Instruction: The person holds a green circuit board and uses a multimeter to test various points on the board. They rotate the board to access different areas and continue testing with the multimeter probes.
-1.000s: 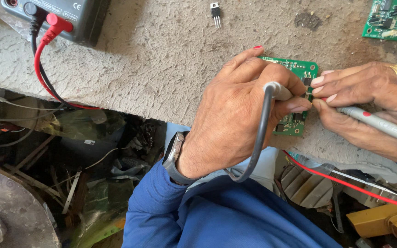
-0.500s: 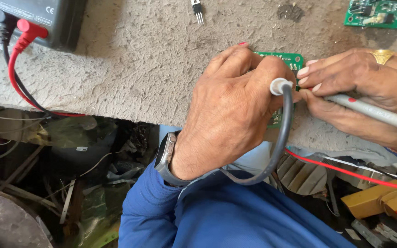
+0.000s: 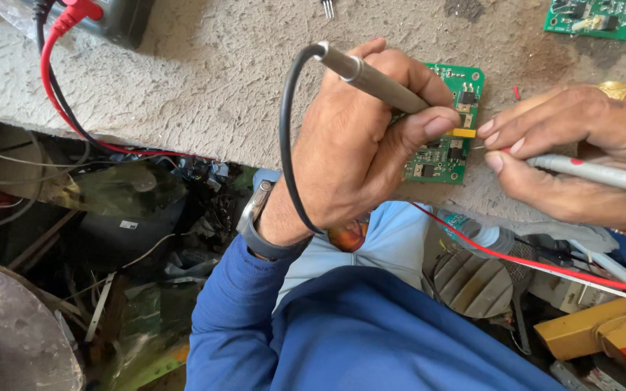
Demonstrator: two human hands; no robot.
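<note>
The left hand is closed around a grey test probe, held like a pen between thumb and fingers; its black lead loops out of the probe's rear end and curves down past the wrist, where a dark watch sits above the blue sleeve. The probe slants down toward a small green circuit board that lies flat on the rough grey surface, close to its near edge. The thumb presses on the board beside a small yellow part (the probe's tip is hidden behind the thumb, so the exact contact point cannot be told).

The right hand comes in from the right, its grip clenched on a second, pale grey probe with a red mark, fingertips pinched just beside the board's right edge. A gold ring shows on one finger.

A second green board lies at the far right of the surface, well apart from the first. At the far left sits a dark meter with a red lead and a black one plugged into it, both trailing over the surface's edge. A small three-legged component lies at the top edge. Below the surface are tangled wires, a red wire and a yellow box.
</note>
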